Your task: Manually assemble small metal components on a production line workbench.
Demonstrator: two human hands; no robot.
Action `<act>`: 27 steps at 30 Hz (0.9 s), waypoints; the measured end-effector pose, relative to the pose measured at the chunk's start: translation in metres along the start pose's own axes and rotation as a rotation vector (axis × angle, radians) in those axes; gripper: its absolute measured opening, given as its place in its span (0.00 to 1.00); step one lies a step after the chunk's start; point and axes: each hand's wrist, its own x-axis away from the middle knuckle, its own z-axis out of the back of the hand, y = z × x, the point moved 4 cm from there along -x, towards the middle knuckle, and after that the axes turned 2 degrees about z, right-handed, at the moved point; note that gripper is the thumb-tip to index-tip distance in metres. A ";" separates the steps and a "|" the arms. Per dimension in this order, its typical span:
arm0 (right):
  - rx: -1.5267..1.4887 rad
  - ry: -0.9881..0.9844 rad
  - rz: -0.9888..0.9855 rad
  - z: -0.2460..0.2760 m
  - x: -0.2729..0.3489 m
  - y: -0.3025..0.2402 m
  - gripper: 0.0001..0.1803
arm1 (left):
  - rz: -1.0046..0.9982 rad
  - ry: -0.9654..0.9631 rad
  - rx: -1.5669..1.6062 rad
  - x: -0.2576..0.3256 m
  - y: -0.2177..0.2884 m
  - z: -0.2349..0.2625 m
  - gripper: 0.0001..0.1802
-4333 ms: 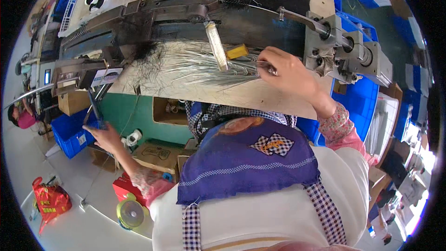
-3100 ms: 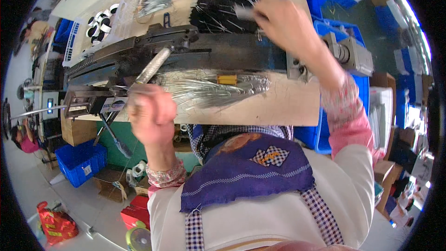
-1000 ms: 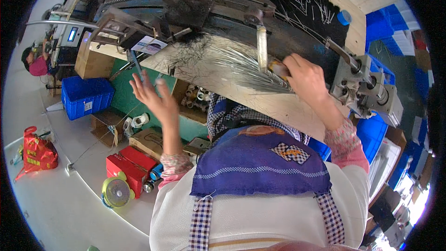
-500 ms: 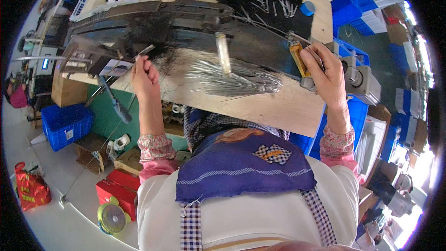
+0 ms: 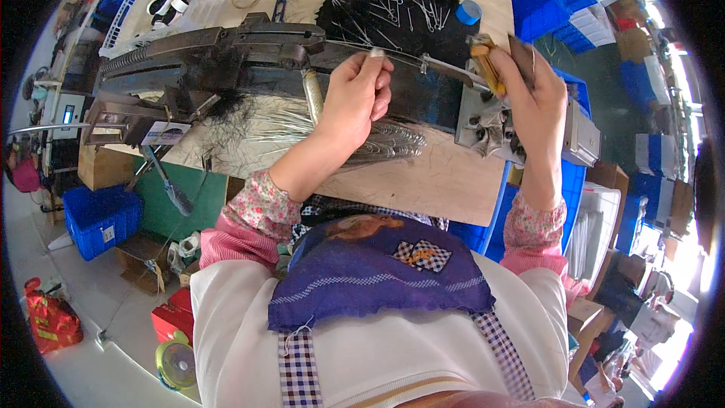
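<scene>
Wire (image 5: 408, 59) runs lengthwise left-to-right between your hands: your left hand (image 5: 353, 98) pinches it closed, your right hand (image 5: 532, 87) grips a yellow-handled tool (image 5: 483, 64) at its far end.

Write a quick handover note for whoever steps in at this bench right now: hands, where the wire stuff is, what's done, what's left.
Left hand: raised over the long dark machine, fingertips pinching a thin wire that runs along the machine's top toward the right.
Right hand: up at the grey metal end block, gripping a yellow-handled tool.
Bundle of loose silver wires: lying on the wooden bench below the left hand.
More wires are scattered on the black mat behind the machine.
Done: one wire picked up and laid along the machine.
Left: the bench bundle looks unworked.
</scene>
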 end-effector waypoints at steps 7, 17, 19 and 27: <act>0.387 -0.435 0.483 -0.113 -0.056 0.001 0.13 | -0.204 0.128 -0.023 0.006 0.008 0.005 0.13; -0.167 -0.818 0.004 -0.106 -0.064 -0.003 0.16 | -0.179 0.148 0.090 0.006 0.002 0.009 0.15; -0.195 -0.807 -0.055 -0.109 -0.071 -0.001 0.16 | -0.138 0.064 -0.048 0.001 0.003 0.012 0.19; 0.436 -0.464 0.500 -0.079 -0.078 -0.012 0.17 | 0.056 -0.096 0.728 0.011 0.023 -0.008 0.45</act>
